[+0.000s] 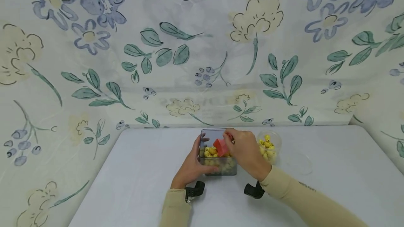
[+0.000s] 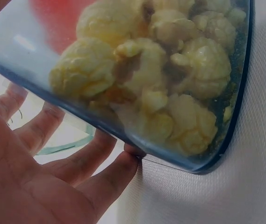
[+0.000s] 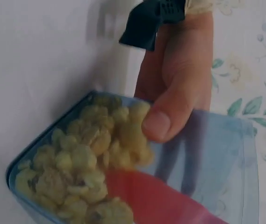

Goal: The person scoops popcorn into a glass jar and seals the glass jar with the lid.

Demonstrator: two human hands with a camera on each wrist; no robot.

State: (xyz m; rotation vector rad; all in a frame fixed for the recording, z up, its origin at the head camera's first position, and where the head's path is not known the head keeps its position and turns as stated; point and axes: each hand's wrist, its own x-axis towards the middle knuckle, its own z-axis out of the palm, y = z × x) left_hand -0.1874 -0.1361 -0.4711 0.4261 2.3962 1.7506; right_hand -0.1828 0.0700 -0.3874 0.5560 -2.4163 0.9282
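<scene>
A clear, blue-tinted rectangular container [image 1: 221,171] with yellow popcorn [image 1: 210,152] inside stands on the table. My left hand [image 1: 191,164] grips it from the left, thumb across the near wall and fingers along the side. In the left wrist view those fingers [image 2: 83,161] touch the container's wall, and the popcorn [image 2: 142,79] shows through it. My right hand [image 1: 247,151] holds a red scoop [image 1: 222,147] by its upper end, tilted down into the container. In the right wrist view the scoop [image 3: 156,198] lies against the popcorn; the right hand is out of that view.
Just right of the right hand stands a round clear tub [image 1: 275,139] with more popcorn, partly hidden by that hand. A clear round lid [image 1: 301,163] lies flat beside it on the white table [image 1: 142,178]. Behind hangs a flower-patterned cloth [image 1: 202,90].
</scene>
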